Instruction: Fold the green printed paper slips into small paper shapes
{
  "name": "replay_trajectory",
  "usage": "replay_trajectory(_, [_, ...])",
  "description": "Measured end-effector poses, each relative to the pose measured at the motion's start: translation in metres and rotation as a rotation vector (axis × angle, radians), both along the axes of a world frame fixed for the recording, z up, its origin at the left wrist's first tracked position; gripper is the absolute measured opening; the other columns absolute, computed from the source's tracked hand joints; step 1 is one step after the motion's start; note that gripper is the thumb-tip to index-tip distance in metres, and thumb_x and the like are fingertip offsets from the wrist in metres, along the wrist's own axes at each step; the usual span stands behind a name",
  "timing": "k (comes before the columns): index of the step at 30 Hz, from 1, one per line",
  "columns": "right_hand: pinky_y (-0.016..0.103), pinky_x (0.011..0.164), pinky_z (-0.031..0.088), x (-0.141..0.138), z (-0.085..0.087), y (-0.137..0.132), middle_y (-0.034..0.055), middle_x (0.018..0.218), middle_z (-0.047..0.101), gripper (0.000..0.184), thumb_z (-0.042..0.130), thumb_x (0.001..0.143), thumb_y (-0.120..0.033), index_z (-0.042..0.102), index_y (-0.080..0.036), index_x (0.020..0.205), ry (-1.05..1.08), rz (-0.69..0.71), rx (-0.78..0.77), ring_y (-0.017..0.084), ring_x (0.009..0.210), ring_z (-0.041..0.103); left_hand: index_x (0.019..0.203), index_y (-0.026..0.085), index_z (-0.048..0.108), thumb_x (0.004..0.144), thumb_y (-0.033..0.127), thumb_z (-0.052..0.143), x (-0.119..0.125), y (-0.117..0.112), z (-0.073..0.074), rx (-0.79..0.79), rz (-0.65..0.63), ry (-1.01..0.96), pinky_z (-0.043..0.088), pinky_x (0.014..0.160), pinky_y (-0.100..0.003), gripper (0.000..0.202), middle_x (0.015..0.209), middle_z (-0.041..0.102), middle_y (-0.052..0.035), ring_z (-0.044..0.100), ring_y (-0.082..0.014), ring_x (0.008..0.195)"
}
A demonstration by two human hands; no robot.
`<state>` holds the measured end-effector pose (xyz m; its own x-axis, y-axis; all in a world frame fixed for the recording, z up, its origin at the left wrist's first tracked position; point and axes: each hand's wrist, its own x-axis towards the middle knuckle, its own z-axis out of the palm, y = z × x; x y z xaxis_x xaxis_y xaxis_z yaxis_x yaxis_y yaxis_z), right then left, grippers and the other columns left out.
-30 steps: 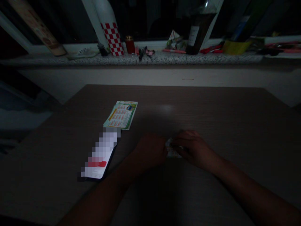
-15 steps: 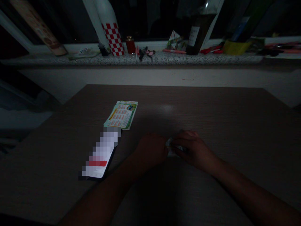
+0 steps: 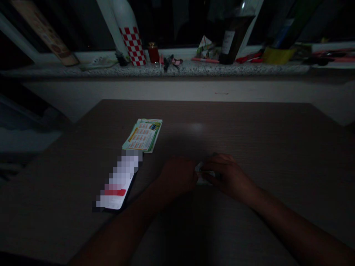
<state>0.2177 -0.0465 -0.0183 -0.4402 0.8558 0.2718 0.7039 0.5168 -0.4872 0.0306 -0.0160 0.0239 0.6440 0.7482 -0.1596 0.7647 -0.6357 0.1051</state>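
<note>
A small pale printed paper slip [image 3: 199,168] lies low over the table between my hands, mostly covered by fingers and shadow. My left hand [image 3: 179,173] is closed at its left end, with the fingers curled under. From the other side, my right hand [image 3: 229,173] pinches the slip, thumb below and fingers above. Left of the hands rests a stack of green and white printed cards [image 3: 144,136] with rows of orange print. Just below that stack, a lit phone [image 3: 119,201] lies face up, its screen partly blurred out.
The dark wooden table [image 3: 249,129] reaches to the wall. Above it, a stone windowsill [image 3: 191,69] carries a checkered bottle [image 3: 134,46], a small red jar [image 3: 153,53], a dark bottle [image 3: 231,42], a yellow container [image 3: 278,56] and small clutter. The light is dim.
Almost nothing differs. Both hands stay on the slip in the same place, with at most a slight shift of the right fingers.
</note>
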Motion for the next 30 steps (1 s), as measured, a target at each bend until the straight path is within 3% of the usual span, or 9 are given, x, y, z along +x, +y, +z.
replay_trajectory(20, [0.038, 0.084, 0.041, 0.0, -0.0026, 0.0005, 0.0035, 0.098, 0.07, 0.019, 0.064, 0.083, -0.019, 0.068, -0.025, 0.1, 0.012, -0.019, -0.007, 0.021, 0.092, 0.061, 0.091, 0.012, 0.067, 0.088, 0.025, 0.046, -0.0004, 0.0015, -0.0008, -0.045, -0.031, 0.002, 0.051, 0.074, -0.038, 0.025, 0.09, 0.07, -0.013, 0.066, -0.027, 0.083])
replay_trajectory(30, [0.039, 0.084, 0.041, -0.0009, -0.0039, -0.0007, 0.003, 0.095, 0.07, 0.019, 0.066, 0.081, -0.019, 0.068, -0.026, 0.099, 0.019, -0.041, -0.001, 0.021, 0.091, 0.06, 0.086, 0.015, 0.067, 0.088, 0.036, 0.046, -0.0037, 0.0039, 0.0, -0.1, 0.033, -0.039, 0.049, 0.068, -0.032, 0.03, 0.084, 0.07, -0.0088, 0.065, -0.0225, 0.075])
